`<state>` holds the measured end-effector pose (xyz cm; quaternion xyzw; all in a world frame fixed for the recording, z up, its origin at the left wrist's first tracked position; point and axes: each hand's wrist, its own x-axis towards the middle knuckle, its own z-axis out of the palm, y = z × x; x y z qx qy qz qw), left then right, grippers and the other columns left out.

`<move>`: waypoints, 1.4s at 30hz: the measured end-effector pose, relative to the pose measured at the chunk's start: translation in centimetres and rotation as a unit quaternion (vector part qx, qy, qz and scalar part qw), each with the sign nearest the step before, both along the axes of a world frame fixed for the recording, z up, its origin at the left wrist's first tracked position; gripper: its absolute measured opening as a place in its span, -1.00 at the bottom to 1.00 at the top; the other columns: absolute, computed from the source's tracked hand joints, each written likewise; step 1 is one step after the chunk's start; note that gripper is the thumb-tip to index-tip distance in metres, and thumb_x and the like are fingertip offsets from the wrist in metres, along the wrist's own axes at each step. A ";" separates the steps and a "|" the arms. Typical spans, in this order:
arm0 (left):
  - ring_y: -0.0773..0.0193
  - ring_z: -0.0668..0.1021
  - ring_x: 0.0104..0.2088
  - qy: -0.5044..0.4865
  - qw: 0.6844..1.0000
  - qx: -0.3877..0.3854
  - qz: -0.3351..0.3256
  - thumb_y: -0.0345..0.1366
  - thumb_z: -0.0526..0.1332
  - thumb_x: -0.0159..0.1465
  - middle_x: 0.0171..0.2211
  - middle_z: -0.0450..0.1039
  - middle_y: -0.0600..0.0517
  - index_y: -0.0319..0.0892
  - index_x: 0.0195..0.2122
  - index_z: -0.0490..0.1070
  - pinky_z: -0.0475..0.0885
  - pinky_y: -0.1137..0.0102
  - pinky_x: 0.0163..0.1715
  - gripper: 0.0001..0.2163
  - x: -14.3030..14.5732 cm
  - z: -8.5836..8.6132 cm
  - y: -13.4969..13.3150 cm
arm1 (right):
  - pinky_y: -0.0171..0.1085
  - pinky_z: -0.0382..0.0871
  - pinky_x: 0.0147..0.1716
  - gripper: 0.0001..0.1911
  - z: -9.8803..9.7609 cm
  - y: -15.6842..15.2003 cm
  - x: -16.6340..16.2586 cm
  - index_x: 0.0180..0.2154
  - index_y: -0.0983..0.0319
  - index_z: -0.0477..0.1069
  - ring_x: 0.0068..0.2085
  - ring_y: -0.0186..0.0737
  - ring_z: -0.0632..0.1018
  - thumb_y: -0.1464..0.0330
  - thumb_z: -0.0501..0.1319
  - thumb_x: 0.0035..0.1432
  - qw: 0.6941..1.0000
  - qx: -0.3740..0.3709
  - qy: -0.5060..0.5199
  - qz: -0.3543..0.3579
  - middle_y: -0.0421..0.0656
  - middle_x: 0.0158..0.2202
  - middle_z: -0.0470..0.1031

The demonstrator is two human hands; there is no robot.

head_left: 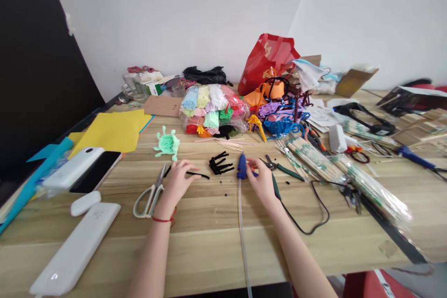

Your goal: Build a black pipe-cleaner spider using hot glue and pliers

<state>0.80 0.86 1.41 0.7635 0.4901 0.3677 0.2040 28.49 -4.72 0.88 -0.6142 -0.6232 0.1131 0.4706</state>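
My left hand (180,178) rests on the wooden table (216,237), fingers curled over a black pipe cleaner (197,175) that sticks out to its right. Scissors with white handles (151,194) lie just left of that hand. My right hand (260,178) grips a blue glue gun (241,166), whose clear glue stick (243,233) trails toward me and whose black cord (307,214) loops off to the right. Between the two hands sits a small black pipe-cleaner figure (220,164).
A green pipe-cleaner figure (167,144), a bag of coloured pipe cleaners (213,107) and a red bag (267,63) lie further back. Pliers (279,166) and packs of wooden sticks (335,167) are at right. Phones, white cases (75,251) and yellow paper (111,131) are at left.
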 end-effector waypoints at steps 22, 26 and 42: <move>0.22 0.51 -0.28 -0.023 0.986 -0.047 -0.158 -0.27 0.10 0.27 -0.32 0.49 -0.01 -0.08 -0.30 0.51 0.35 0.38 -0.23 -0.82 3.2 2.4 -2.5 | -0.13 0.37 -0.15 -0.76 1.8 -0.7 -1.2 -0.20 0.16 0.56 -0.20 -0.12 0.53 0.24 0.24 0.10 0.967 -0.100 0.109 0.209 -0.08 -0.24 0.59; 0.22 0.52 -0.33 -0.114 0.980 -0.103 -0.127 -0.19 0.18 0.20 -0.40 0.50 0.00 -0.12 -0.40 0.49 0.38 0.38 -0.27 -0.84 3.7 2.8 -2.7 | -0.16 0.40 -0.25 -0.75 1.3 -0.3 -0.9 -0.33 0.19 0.58 -0.29 -0.13 0.55 0.19 0.32 -0.03 0.958 -0.109 0.211 0.160 -0.08 -0.32 0.60; 0.35 0.48 -0.43 -0.348 0.894 -0.272 -0.079 -0.19 0.38 -0.03 -0.47 0.43 0.11 -0.19 -0.43 0.39 0.39 0.46 -0.37 -0.76 7.3 1.4 -3.9 | -0.39 0.34 -0.47 -0.76 0.9 -0.9 -3.4 -0.46 0.26 0.53 -0.56 -0.44 0.44 0.25 0.44 -0.20 0.810 -0.284 0.434 0.272 -0.26 -0.56 0.50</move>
